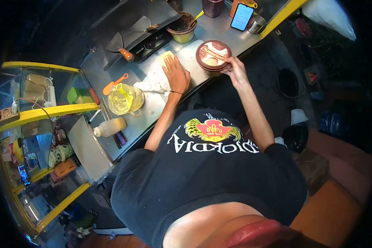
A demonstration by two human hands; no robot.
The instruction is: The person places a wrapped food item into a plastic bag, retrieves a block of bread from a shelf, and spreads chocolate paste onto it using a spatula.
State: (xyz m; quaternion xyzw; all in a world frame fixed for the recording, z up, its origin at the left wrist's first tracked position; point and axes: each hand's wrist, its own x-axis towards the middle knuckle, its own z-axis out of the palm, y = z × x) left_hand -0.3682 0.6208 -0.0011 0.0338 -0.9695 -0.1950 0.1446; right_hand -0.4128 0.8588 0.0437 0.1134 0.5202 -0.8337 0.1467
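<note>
Right, right hand [235,69] has fingers closed on the near edge of a round brown lid [213,55], which sits on its tub on the steel counter [219,29]. Left hand [177,74] lies flat and open, palm down on a yellow pad [166,57] over a white cloth [155,84], holding nothing. At 11 o'clock from the lid: a yellow bowl [182,35] of dark paste. At 1 o'clock: a phone [242,17]. At 9 o'clock from the left hand: a yellow jug [126,99].

Left hand [177,75] flat, palm down; right hand [235,70] fingers curled.
</note>
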